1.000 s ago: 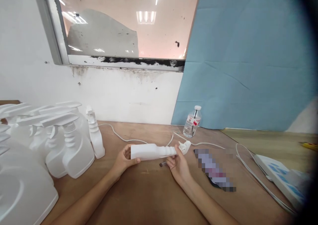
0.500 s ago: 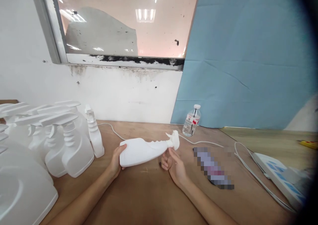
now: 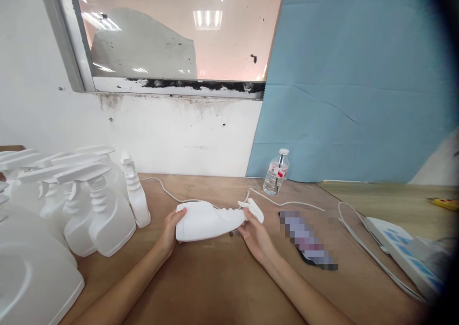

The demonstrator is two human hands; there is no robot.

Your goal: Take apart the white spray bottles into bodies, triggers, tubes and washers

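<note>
A white spray bottle (image 3: pixel 206 221) lies sideways between my hands, just above the wooden table, its base to the left and its spray head to the right. My left hand (image 3: pixel 169 230) is closed around the base end, thumb on the upper side. At the other end, my right hand (image 3: pixel 254 232) grips the neck just below the trigger head (image 3: pixel 255 209), thumb on top and fingers beneath. The head hangs past the thumb, partly hidden by it. A small dark object (image 3: pixel 232 233) shows under the neck, too small to make out.
Several white spray bottles (image 3: pixel 109 220) stand crowded at the left, with one slim bottle (image 3: pixel 137 193) behind. A water bottle (image 3: pixel 276 172) stands by the wall. A blurred-out phone-like object (image 3: pixel 308 243) lies at right, near a white cable (image 3: pixel 297 204) and a power strip (image 3: pixel 401 255).
My right hand has closed on the neck, where its fingers were loosely touching before. The trigger head has turned, and the bottle has shifted slightly right.
</note>
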